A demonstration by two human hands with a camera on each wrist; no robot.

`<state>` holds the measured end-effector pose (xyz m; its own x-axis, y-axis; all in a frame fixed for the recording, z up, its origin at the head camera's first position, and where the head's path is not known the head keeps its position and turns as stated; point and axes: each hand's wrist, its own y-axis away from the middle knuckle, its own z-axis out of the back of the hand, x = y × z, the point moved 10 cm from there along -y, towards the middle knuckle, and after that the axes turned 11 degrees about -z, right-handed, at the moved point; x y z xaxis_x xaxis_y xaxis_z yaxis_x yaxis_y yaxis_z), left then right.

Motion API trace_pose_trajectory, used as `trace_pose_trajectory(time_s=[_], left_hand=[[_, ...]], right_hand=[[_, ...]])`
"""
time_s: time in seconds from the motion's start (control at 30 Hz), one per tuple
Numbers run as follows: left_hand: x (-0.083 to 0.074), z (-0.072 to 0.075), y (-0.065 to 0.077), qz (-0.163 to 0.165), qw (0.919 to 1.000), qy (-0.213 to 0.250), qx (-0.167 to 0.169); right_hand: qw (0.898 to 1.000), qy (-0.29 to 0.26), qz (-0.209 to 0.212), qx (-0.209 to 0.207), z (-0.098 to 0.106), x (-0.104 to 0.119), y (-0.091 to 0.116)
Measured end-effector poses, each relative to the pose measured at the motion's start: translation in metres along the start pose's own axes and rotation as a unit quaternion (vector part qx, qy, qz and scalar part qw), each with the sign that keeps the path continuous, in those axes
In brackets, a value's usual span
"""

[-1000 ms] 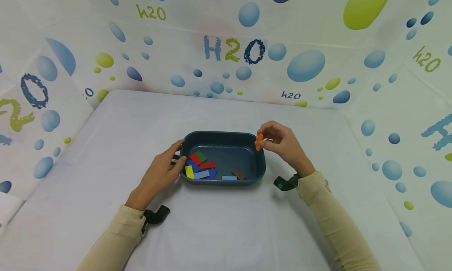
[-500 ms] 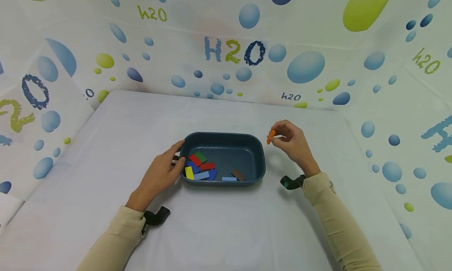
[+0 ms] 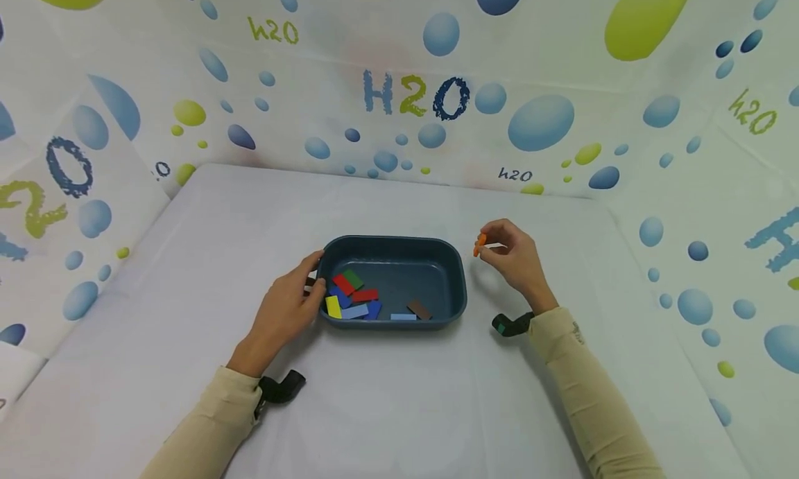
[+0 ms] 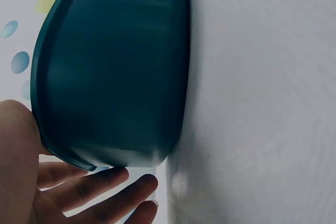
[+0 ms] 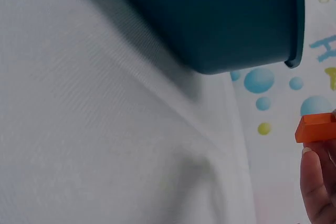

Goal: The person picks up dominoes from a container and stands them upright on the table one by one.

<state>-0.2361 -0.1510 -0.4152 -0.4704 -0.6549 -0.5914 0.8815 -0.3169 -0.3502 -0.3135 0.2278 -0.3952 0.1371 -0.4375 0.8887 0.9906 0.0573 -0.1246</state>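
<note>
Nearest the head view, two beige sleeves [image 3: 202, 423] enter from the lower edge, one per arm, each with a black wrist camera [image 3: 284, 387] at its cuff. Beneath them lies the counter [image 3: 399, 403], under a creased white covering.

Left hand [image 3: 284, 306]: at the left end of a dark teal rectangular dish [image 3: 399, 276], thumb against the rim, fingers extended loosely along the outside of the end wall and touching it. The dish stands upright on the counter.

Contents of the dish, near wall first: a light blue block [image 3: 403, 317] by that wall, with a brown block [image 3: 419, 309] lying obliquely just beside it. In the left portion, a second light blue block [image 3: 354, 312] and a yellow block [image 3: 333, 307] lie in front; two dark blue blocks [image 3: 374, 308] are partly covered. Behind these are two red blocks [image 3: 365, 295], then a green block [image 3: 353, 279], farthest of the cluster.

Right hand [image 3: 512, 254]: raised above the counter, gripping an orange block [image 3: 480, 245] between thumb and fingers. The block is near the dish's far right corner, outside it and clear of the rim.

Farthest: a white backdrop [image 3: 281, 111] printed with blue and green drops and "H2O" lettering [image 3: 416, 95].
</note>
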Motion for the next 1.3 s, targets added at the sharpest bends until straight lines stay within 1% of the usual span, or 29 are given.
trace_pose_trajectory(time_s=[0.1, 0.23, 0.43, 0.57, 0.8, 1.0, 1.3], left_hand=[[0.001, -0.002, 0.0, 0.001, 0.9999, 0.01, 0.005], [0.002, -0.002, 0.001, 0.003, 0.9999, 0.012, 0.011], [0.0, 0.003, 0.0, -0.007, 0.9999, 0.009, 0.008], [0.001, 0.002, 0.0, -0.011, 0.9998, 0.014, 0.012], [0.001, -0.001, 0.0, -0.018, 0.9996, 0.016, 0.011], [-0.002, 0.0, -0.002, -0.024, 0.9996, 0.011, 0.01], [-0.001, -0.001, 0.0, -0.021, 0.9997, 0.008, 0.007]], right_hand=[[1.0, 0.014, -0.01, 0.001, -0.002, -0.007, 0.0], [1.0, 0.025, -0.018, 0.0, -0.003, -0.014, -0.002], [0.999, 0.045, -0.023, -0.008, -0.005, -0.021, -0.008], [0.998, 0.059, -0.028, -0.008, -0.005, -0.025, -0.008], [0.997, 0.071, -0.025, 0.012, -0.01, -0.031, -0.008], [0.995, 0.095, -0.032, 0.024, -0.013, -0.036, -0.009], [0.994, 0.095, -0.03, 0.034, -0.018, -0.042, -0.011]])
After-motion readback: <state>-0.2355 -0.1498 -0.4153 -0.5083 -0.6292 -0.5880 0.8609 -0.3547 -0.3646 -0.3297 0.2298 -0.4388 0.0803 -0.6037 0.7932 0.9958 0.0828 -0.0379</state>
